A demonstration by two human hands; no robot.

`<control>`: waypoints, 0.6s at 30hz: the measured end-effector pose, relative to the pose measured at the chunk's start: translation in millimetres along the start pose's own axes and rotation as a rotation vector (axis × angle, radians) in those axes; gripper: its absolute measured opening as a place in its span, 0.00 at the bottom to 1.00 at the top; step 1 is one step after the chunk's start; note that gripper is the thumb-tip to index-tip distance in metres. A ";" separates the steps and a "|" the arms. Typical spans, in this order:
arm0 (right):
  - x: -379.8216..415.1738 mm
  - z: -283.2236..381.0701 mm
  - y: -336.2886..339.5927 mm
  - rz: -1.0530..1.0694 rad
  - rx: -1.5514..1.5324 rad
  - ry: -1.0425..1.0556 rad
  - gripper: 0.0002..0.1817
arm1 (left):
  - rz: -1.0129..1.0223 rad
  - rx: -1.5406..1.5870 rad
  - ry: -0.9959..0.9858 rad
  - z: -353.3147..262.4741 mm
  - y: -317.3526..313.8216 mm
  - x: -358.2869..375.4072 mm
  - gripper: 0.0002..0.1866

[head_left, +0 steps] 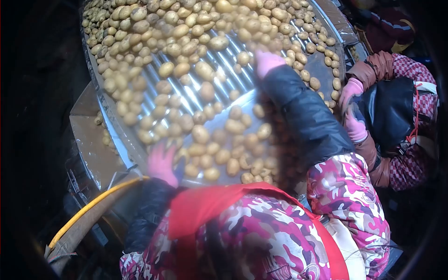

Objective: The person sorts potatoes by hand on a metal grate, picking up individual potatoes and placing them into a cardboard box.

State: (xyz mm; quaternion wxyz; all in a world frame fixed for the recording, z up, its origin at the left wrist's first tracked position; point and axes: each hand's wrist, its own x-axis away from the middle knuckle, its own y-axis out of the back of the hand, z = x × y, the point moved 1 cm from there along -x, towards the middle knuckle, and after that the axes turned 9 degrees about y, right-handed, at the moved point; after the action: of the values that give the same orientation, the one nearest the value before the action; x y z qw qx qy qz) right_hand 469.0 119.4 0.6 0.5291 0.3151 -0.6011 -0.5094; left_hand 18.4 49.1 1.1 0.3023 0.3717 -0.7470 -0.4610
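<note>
Pink gloves cover both my hands over the roller table [219, 70], which is thick with potatoes [186, 46]. My right hand [267, 61] reaches far up among them; my left hand [161, 164] hovers at the near edge. Both are blurred, so I cannot tell how far the fingers are spread or whether either holds a potato. They look firm, smooth-skinned and rounded, likely to roll, best cupped whole around the middle. A co-worker's gloved hands [352, 109] work at the right.
</note>
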 end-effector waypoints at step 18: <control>11.3 -30.1 -11.0 0.089 -0.031 -0.192 0.25 | 0.016 0.072 0.004 7.6 2.7 3.4 0.28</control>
State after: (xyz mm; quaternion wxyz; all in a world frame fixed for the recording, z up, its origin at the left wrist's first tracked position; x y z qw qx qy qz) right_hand 493.2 97.6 -8.6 0.4958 0.2296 -0.6544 -0.5227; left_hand 9.8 50.6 0.9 0.2936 0.3773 -0.7655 -0.4306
